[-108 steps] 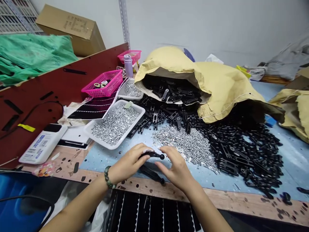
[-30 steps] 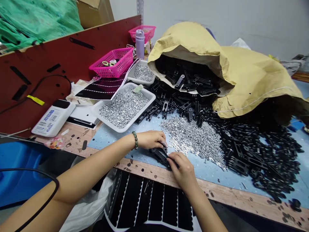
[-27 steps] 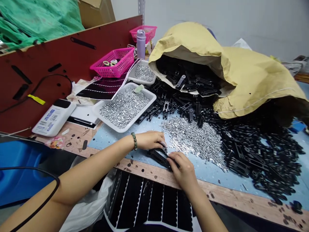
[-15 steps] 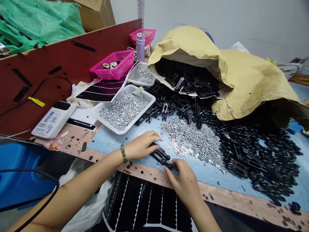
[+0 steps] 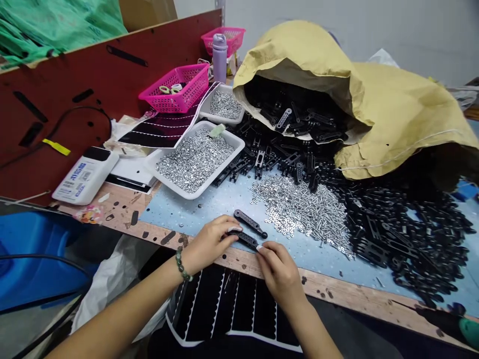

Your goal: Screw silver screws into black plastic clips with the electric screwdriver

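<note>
Washer tray [image 5: 218, 172] left of loose screws [image 5: 303, 212], sack [image 5: 396, 109] behind them; (all on the workbench [image 5: 187, 214])

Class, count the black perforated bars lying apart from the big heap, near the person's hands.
2. One black perforated bar lies between the left hand and the right hand, touching both; the other black perforated bar lies just beyond them on the pale blue mat.

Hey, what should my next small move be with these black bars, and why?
I'd probably reach your left hand to the loose black perforated bar. It lies just beyond your fingertips, apart from the black bar held between that hand and your right hand, so the right hand could likely steady the held bar meanwhile.
</note>
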Demonstrator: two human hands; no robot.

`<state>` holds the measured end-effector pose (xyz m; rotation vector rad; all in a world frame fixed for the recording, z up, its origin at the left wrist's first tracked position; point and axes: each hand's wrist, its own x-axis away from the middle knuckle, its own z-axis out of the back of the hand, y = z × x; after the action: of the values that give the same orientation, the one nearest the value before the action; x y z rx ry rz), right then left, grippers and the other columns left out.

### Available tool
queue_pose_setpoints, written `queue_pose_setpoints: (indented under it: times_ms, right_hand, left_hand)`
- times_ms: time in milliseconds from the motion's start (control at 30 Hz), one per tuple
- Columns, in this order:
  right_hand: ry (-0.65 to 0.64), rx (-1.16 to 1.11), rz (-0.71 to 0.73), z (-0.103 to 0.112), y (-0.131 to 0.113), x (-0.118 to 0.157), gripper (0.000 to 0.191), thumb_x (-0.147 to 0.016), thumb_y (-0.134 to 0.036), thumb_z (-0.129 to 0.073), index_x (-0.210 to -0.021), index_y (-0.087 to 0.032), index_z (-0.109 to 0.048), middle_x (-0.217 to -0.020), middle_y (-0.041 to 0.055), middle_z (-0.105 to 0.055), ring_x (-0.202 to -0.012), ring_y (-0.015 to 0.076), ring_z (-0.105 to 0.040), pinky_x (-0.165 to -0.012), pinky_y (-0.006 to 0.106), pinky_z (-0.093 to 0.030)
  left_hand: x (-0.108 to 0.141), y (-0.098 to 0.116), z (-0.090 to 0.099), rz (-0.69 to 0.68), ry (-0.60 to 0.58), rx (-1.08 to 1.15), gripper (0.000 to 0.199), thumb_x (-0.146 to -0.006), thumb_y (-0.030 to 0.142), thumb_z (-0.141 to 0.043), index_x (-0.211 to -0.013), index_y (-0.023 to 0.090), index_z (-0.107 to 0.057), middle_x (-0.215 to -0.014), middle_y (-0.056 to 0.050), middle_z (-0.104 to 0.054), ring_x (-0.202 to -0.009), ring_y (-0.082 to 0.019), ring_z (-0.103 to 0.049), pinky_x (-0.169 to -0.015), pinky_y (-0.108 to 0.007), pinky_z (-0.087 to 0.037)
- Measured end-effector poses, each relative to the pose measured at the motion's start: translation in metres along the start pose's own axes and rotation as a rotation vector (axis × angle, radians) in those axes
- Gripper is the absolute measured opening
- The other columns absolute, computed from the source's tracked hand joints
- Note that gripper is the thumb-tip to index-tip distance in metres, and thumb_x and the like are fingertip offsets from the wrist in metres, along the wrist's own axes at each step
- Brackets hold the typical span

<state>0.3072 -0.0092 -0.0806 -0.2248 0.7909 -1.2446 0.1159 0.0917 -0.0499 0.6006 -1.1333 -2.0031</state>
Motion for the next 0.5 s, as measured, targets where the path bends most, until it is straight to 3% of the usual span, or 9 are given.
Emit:
queue_pose_setpoints:
  times_ms: [333,500]
  right_hand:
    - [-0.051,-0.051,0.088,0.000,-0.002,0.007,0.029,-0.086,-0.001,-0.050,-0.109,-0.018,-0.056,-0.095,0.0102,-0.061,-0.087,0.0212,-0.056,-0.073,0.036,-0.051]
    - [-0.039,0.029,0.013,0.001,-0.002,0.003,0.022,-0.089,-0.008,-0.047,-0.104,-0.020,-0.056,-0.096,0.0093,-0.059,-0.089,0.0214,-0.056,-0.076,0.038,-0.051]
  left_hand:
    - [0.003,-0.008,0.002,-0.133,-0.022,-0.101,0.019,-0.087,0.010,-0.054,-0.101,0.022,-0.062,-0.108,-0.003,-0.059,-0.099,-0.017,-0.059,-0.089,-0.036,-0.050]
    - [0.006,-0.013,-0.002,-0.216,0.098,-0.235,0.019,-0.087,0.011,-0.055,-0.102,0.021,-0.062,-0.110,-0.006,-0.054,-0.104,-0.022,-0.052,-0.089,-0.043,-0.048]
